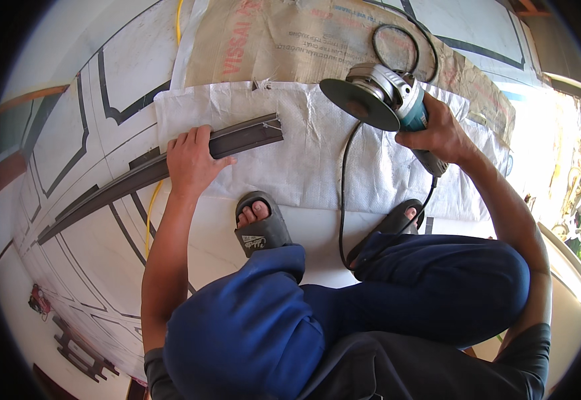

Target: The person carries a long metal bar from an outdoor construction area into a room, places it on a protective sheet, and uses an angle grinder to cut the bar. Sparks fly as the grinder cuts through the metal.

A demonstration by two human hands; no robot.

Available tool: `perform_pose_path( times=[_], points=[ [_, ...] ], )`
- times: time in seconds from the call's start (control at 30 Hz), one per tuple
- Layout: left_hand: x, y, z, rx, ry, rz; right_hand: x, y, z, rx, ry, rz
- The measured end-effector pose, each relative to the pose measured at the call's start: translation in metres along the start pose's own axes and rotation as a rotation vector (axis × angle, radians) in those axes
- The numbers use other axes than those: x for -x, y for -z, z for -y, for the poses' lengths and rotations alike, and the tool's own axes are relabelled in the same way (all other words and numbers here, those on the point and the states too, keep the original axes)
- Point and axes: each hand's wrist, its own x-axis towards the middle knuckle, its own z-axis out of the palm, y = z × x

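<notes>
1. Head view, nearest: bent knees in blue trousers point(344, 300) fill the lower frame, with dark slide sandals point(262, 232) planted on the pale floor point(317, 230).
2. The left hand point(192, 162) lies flat, fingers spread and pressing a long, dark, curved strip point(170, 163) that rests on a woven white sack point(317, 147).
3. The right hand point(438, 131) is clenched round a teal angle grinder point(387, 97), its grey disc raised clear of the strip.
4. Its black cord point(344, 193) loops down between the feet and slips under a knee.
5. Farthest, a tan printed sack point(317, 40); the strip's far end blurs toward the rim.
</notes>
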Motion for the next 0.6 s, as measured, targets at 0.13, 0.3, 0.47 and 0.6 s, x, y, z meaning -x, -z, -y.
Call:
perform_pose_path(
  times=[0.13, 0.3, 0.47, 0.6],
  points=[
    [-0.006, 0.006, 0.000, 0.030, -0.007, 0.027, -0.009, 0.002, 0.014, 0.066, 0.090, 0.085],
    [-0.018, 0.014, 0.007, 0.051, -0.002, 0.050, -0.023, -0.013, 0.020, 0.089, 0.151, 0.047],
    [-0.057, 0.027, 0.019, 0.069, 0.069, 0.158, -0.040, -0.019, 0.046, 0.118, 0.103, 0.063],
    [-0.066, 0.034, 0.021, 0.099, 0.076, 0.222, -0.062, -0.026, 0.056, 0.133, 0.111, 0.066]
  ],
)
